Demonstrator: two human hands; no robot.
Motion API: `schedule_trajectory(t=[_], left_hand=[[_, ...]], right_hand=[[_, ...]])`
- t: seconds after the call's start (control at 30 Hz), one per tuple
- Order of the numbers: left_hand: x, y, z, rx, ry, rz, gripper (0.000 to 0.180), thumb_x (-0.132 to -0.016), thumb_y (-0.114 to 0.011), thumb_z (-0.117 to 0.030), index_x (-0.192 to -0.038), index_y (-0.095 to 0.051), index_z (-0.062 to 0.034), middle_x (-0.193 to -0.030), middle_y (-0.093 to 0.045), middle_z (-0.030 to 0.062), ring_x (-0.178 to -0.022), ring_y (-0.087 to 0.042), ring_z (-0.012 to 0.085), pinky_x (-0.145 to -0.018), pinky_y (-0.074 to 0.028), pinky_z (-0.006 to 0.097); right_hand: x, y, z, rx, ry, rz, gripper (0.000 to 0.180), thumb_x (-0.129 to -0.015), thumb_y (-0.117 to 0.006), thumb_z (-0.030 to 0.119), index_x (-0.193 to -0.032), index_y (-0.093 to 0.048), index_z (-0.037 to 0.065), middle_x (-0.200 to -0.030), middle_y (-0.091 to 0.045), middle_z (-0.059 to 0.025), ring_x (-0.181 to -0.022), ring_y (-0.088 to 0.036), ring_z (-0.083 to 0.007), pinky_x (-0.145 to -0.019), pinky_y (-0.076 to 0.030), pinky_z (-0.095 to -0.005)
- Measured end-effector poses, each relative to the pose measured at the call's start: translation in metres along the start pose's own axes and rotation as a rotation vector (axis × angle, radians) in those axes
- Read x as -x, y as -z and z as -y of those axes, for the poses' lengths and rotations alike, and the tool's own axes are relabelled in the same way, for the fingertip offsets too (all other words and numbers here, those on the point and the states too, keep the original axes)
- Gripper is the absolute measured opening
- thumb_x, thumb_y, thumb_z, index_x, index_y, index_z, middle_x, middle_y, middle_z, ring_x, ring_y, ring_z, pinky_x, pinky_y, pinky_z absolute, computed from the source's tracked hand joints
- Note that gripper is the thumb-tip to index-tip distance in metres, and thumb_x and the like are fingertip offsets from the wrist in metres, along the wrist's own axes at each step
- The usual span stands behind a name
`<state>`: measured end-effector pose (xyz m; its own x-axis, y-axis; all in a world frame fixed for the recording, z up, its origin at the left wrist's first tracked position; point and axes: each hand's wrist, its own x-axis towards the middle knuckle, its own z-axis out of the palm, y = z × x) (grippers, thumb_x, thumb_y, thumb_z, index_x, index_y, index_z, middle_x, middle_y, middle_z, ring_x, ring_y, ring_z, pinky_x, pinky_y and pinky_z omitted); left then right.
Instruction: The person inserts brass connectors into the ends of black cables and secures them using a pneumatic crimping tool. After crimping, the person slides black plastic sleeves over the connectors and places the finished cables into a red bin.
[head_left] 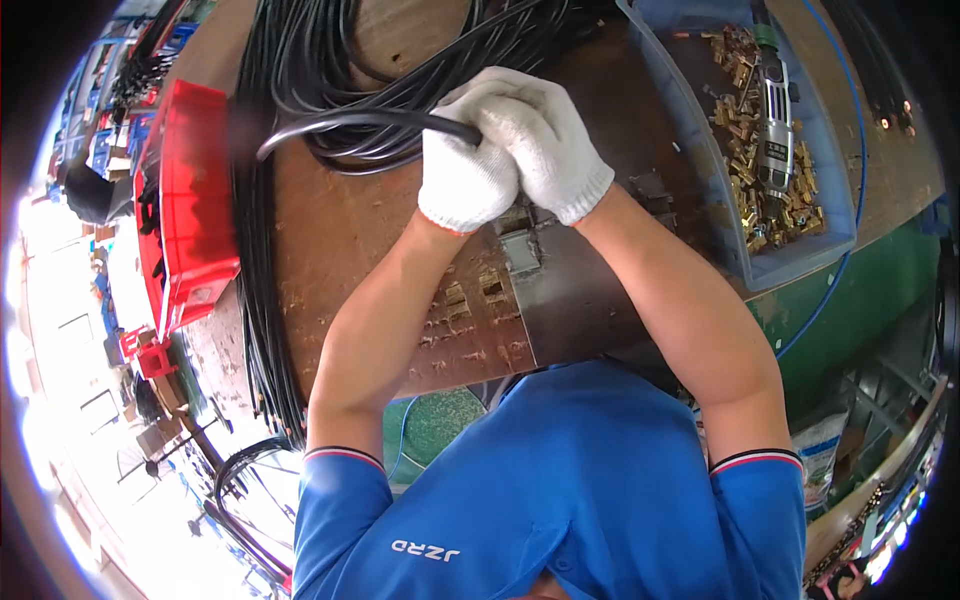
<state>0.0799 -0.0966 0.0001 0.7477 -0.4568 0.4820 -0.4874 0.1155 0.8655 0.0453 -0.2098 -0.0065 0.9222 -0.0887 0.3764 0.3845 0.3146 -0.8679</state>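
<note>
Both hands gloved in white knit cotton, pressed together over one black cable (350, 122). Left hand (468, 170) is clenched round the cable end, fingers fully wrapped; right hand (545, 140) sits on top of/against the left, fingers curled over it — looks like a two-hand grip for extra force, tho whether the right touches the cable itself I can't tell. Cable runs out left from the fists in a stiff arc, smooth rubbery jacket, round section. It lies over the brown wooden bench (340, 250), surface worn & scratched. Behind the hands, a big loose coil of similar black cables (330, 50), kept within reach.

Metal fixture (520, 250) just below the fists, grey, blocky — prob. why hands hover here. Red plastic bin (190, 200) at left edge of bench. Blue plastic tray (790, 260) at right w/ small brass fittings (745, 150), shiny, angular, plus a grey rotary tool (775, 120) lying on them.
</note>
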Motion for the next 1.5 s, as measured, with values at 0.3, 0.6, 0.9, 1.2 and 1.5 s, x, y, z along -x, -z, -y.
schedule_trajectory(t=[0.3,0.6,0.9,1.2,1.5], left_hand=[[-0.002,-0.001,0.008,0.078,0.162,-0.045,0.026,-0.099,-0.046,0.0,-0.105,-0.071,0.003,-0.097,-0.071,0.0085,-0.096,-0.064,0.0154,-0.089,-0.052,0.03],[0.049,0.014,-0.081,0.736,0.603,-0.592,0.066,-0.105,-0.049,-0.073,-0.099,-0.066,-0.0096,-0.083,-0.064,0.0019,-0.074,-0.064,0.0137,-0.056,-0.048,0.029],[0.078,-0.007,-0.101,1.168,0.723,-0.489,0.069,-0.099,-0.056,-0.075,-0.117,-0.064,-0.0085,-0.107,-0.068,0.0076,-0.1,-0.068,0.0231,-0.092,-0.06,0.042],[0.091,-0.01,-0.103,1.285,0.801,-0.421,0.073,-0.098,-0.061,-0.073,-0.129,-0.06,-0.0072,-0.113,-0.068,0.0097,-0.104,-0.069,0.0241,-0.093,-0.06,0.043],[0.097,-0.015,-0.096,1.271,0.741,-0.479,0.086,-0.097,-0.053,-0.081,-0.145,-0.057,-0.0089,-0.122,-0.07,0.012,-0.116,-0.068,0.0282,-0.104,-0.056,0.047]], right_hand=[[-0.011,0.013,-0.012,0.004,-0.177,0.064,0.021,-0.102,-0.06,0.013,-0.108,-0.076,0.0,-0.099,-0.076,-0.0047,-0.095,-0.066,-0.009,-0.09,-0.052,-0.0283],[0.067,0.001,0.073,0.111,-0.228,-0.231,0.049,-0.098,-0.078,0.028,-0.137,-0.065,0.002,-0.111,-0.073,-0.0059,-0.103,-0.066,-0.0108,-0.092,-0.054,-0.0292],[0.093,-0.038,0.105,0.703,0.098,0.118,0.052,-0.081,-0.09,0.022,-0.128,-0.072,0.012,-0.105,-0.076,-0.0127,-0.086,-0.076,-0.0306,-0.077,-0.061,-0.0374],[0.095,-0.058,0.112,0.813,0.236,0.114,0.044,-0.076,-0.095,0.02,-0.116,-0.077,0.009,-0.102,-0.076,-0.013,-0.083,-0.076,-0.0306,-0.074,-0.062,-0.0384],[0.088,-0.051,0.114,0.899,0.248,0.284,0.037,-0.085,-0.087,0.024,-0.115,-0.071,0.01,-0.102,-0.077,-0.0135,-0.084,-0.077,-0.0342,-0.07,-0.06,-0.0419]])
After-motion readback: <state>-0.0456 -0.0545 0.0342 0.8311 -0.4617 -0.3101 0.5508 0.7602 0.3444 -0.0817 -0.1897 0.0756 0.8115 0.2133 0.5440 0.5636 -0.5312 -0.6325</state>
